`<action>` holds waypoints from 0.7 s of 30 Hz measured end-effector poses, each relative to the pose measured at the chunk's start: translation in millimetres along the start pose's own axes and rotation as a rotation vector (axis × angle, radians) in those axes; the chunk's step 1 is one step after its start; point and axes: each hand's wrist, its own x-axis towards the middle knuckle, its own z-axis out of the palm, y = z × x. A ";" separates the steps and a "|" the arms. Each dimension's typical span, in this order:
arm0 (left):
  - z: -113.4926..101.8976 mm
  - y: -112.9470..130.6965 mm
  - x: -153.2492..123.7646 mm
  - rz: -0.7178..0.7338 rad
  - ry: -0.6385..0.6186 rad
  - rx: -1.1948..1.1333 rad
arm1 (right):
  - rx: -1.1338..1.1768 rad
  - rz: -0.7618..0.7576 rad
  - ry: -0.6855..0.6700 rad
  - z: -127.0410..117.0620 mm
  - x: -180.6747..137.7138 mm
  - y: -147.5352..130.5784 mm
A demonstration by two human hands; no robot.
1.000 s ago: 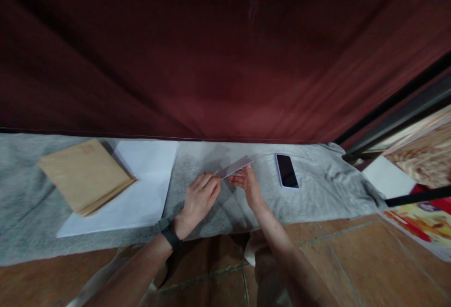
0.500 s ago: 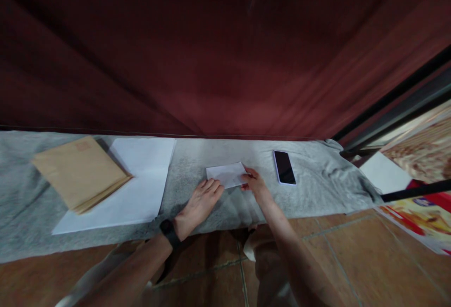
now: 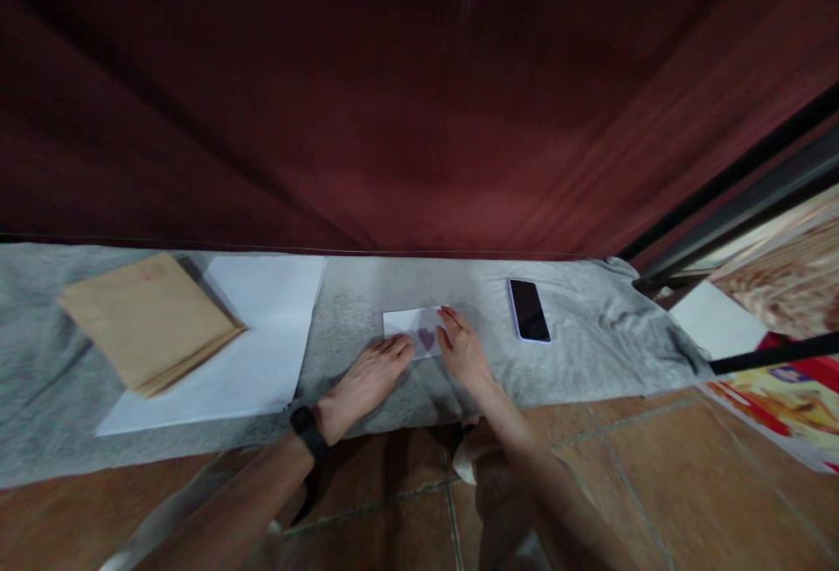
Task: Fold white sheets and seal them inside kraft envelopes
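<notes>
A small white sheet of paper lies on the grey cloth in front of me. A dark purple heart shows on its face; whether it is printed or a separate piece I cannot tell. My left hand, with a black band on the wrist, rests its fingers flat on the paper's lower left edge. At the paper's right end lies my right hand, fingers stretched over the edge and the thumb apart, beside the heart.
Brown paper envelopes are stacked at the left, partly over large white paper. A phone lies to the right. Behind the cloth-covered surface hangs a dark red curtain. Dark metal bars and a colourful printed box are at the right.
The purple heart now shows on the small paper, which looked plain before. My right hand has gone from gripping the right end to lying over it with fingers stretched. My left hand moved slightly.
</notes>
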 end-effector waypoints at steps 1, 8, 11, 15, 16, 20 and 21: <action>-0.4 -0.3 0.1 -0.001 0.003 -0.008 | 0.007 -0.056 -0.034 5.3 -1.5 -3.9; -3.7 -2.1 -0.1 -0.011 0.019 -0.105 | -0.197 -0.188 -0.147 30.2 -12.5 -18.0; -7.1 -4.2 0.5 -0.016 -0.002 -0.126 | -0.232 -0.146 -0.117 31.8 -10.9 -15.5; 0.0 -2.5 5.2 -0.110 0.031 -0.155 | -0.282 -0.133 -0.109 33.5 -8.4 -13.7; 4.8 -1.4 7.2 -0.141 0.060 -0.144 | -0.300 -0.133 -0.111 34.1 -8.1 -14.0; 27.5 2.4 15.4 -0.207 0.148 -0.035 | -0.366 -0.116 -0.109 36.5 -7.1 -15.7; 32.1 2.9 16.9 -0.219 0.151 -0.001 | -0.378 -0.106 -0.101 37.0 -6.7 -15.6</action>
